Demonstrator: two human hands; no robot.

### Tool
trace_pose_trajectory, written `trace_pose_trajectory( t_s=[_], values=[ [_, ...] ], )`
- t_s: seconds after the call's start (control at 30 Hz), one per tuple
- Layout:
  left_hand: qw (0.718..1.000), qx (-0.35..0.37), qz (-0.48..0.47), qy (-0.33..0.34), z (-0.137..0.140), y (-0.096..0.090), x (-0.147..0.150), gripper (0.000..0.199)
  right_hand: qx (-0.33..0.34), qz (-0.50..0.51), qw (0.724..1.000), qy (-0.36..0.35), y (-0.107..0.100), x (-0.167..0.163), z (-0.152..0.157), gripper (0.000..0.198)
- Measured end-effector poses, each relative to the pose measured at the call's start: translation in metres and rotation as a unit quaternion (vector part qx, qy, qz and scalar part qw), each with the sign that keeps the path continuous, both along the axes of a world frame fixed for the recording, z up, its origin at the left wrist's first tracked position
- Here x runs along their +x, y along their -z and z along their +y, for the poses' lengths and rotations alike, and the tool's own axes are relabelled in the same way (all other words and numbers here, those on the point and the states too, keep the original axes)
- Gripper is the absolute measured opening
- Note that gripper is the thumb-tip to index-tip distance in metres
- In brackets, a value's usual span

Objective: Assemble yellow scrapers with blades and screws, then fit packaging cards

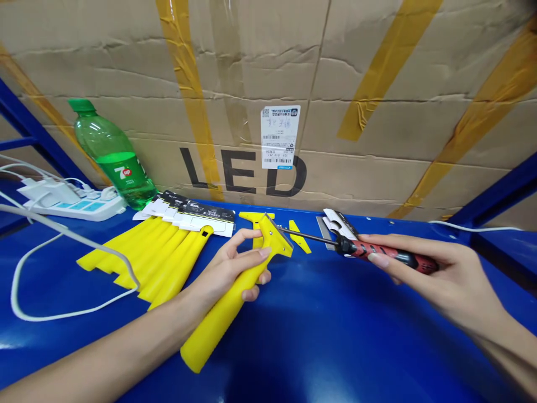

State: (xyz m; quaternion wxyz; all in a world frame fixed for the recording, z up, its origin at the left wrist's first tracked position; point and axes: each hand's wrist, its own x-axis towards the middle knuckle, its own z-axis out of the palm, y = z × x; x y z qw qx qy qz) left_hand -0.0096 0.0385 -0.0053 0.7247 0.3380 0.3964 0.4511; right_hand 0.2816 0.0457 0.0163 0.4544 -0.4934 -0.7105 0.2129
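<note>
My left hand [241, 260] is wrapped round the yellow handle of a scraper [218, 319], its head tilted up and to the right. Two screws show on the scraper's head. In my right hand [440, 268] is a screwdriver [377, 252] with a red and black handle, its shaft pointing left. The shaft's tip meets the scraper head near the upper screw; whether it sits in the screw I cannot tell. Behind the head lie a loose yellow clamp plate [300, 237] and another yellow scraper part [257, 216], partly hidden. A metal blade [324, 232] rests beside a white-and-black card sleeve [340, 223].
Several yellow scrapers with card sleeves [168, 252] lie fanned on the blue surface [335, 336] at left. A green soda bottle [111, 151] stands behind them, near a white power strip [84, 207] with looping cables. A large cardboard box [335, 67] walls off the back.
</note>
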Motion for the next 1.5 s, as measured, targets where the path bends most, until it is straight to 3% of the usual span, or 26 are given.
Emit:
trace_pose_trajectory(
  t_s=[0.13,0.33,0.77,0.97,1.3,1.4,1.5],
  values=[
    [1.0,-0.013,-0.018,0.014,-0.002,-0.001,0.0,0.054,0.013,0.004,1.0,-0.015,0.003,0.001,0.0,0.022],
    [0.999,-0.016,-0.026,0.023,-0.003,-0.001,0.0,0.048,-0.018,-0.03,0.999,-0.036,0.006,0.003,-0.003,0.023],
    [0.999,-0.024,-0.025,0.032,-0.005,-0.006,0.0,0.054,-0.109,0.021,0.993,-0.031,0.002,0.001,0.0,0.026],
    [0.999,-0.03,-0.013,0.025,-0.01,-0.015,0.003,0.049,-0.226,0.113,0.965,-0.067,0.007,0.003,0.002,0.037],
    [1.0,0.006,0.022,-0.005,-0.011,-0.008,0.006,0.052,-0.295,0.168,0.937,-0.081,0.007,0.0,0.001,0.041],
    [0.998,0.022,0.047,-0.026,-0.014,-0.007,0.008,0.049,-0.272,0.11,0.954,-0.064,0.003,0.002,0.001,0.043],
    [0.996,0.04,0.067,-0.038,-0.017,-0.008,0.01,0.048,-0.121,0.005,0.993,-0.006,-0.004,0.001,-0.003,0.037]
  ],
)
